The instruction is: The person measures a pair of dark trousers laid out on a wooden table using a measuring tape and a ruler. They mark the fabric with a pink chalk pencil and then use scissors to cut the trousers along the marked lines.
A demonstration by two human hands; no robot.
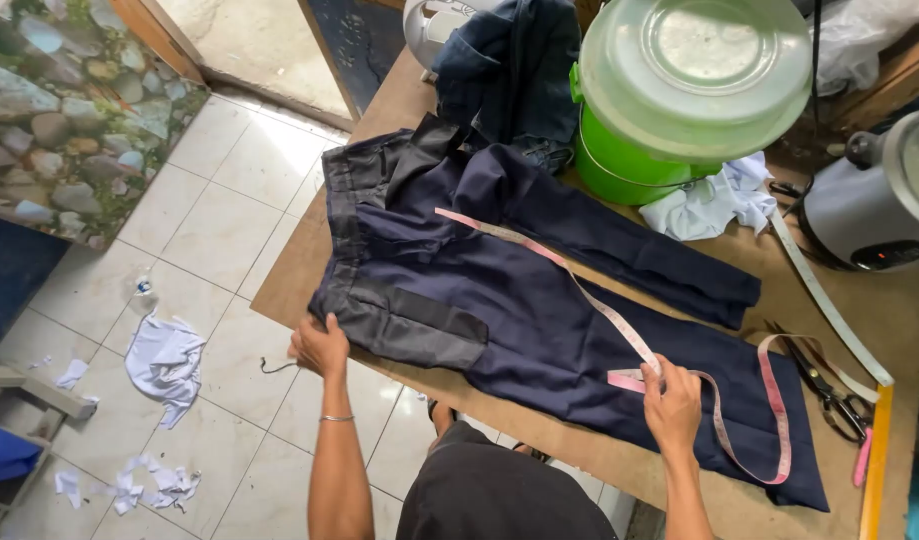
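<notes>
Dark navy trousers [519,290] lie spread flat on a brown wooden table [299,262], waistband toward the left. A pink measuring tape [579,290] runs diagonally along the near leg and loops past the hem. My left hand [319,347] grips the waistband corner at the table's near-left edge. My right hand [669,395] presses the tape onto the near leg, fingers pinched on it.
A green bucket with a clear lid [669,100] and folded jeans [509,70] sit at the back. A white rag [709,205], a rice cooker [879,195], scissors [829,390] and a yellow ruler [874,460] lie right. White scraps [164,365] litter the tiled floor.
</notes>
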